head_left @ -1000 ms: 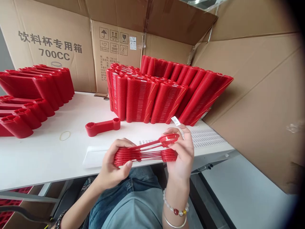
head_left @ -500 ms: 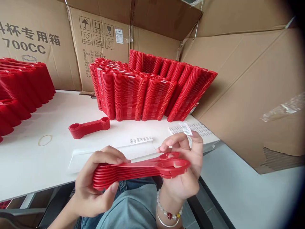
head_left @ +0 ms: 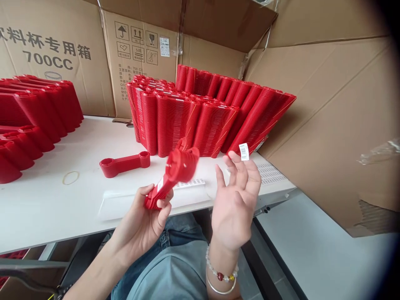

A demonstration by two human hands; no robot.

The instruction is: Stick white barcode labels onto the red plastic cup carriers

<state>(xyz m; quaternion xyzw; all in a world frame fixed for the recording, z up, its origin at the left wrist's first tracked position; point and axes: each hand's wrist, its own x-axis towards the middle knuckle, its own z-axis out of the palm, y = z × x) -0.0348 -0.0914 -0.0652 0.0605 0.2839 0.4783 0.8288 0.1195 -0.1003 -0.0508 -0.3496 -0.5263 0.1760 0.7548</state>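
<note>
You seem to be at a label-handling step; your left hand (head_left: pixel 145 225) wraps the lower end of a red stack (head_left: pixel 183 164), tilted above the tabletop (head_left: pixel 78 208) near its front edge, a white patch (head_left: pixel 160 184) on its bar; your right hand (head_left: pixel 234 208) is spread well clear of it, a white label (head_left: pixel 244 151) at a fingertip. The next move probably calls for a steady bar turned toward that label (the stack's upper end is blurred); tall red stacks (head_left: pixel 175 125) crowd the back — avoid pushing forward; more room lies leftward, between the short red stack (head_left: pixel 131 163) and the front edge.
</note>
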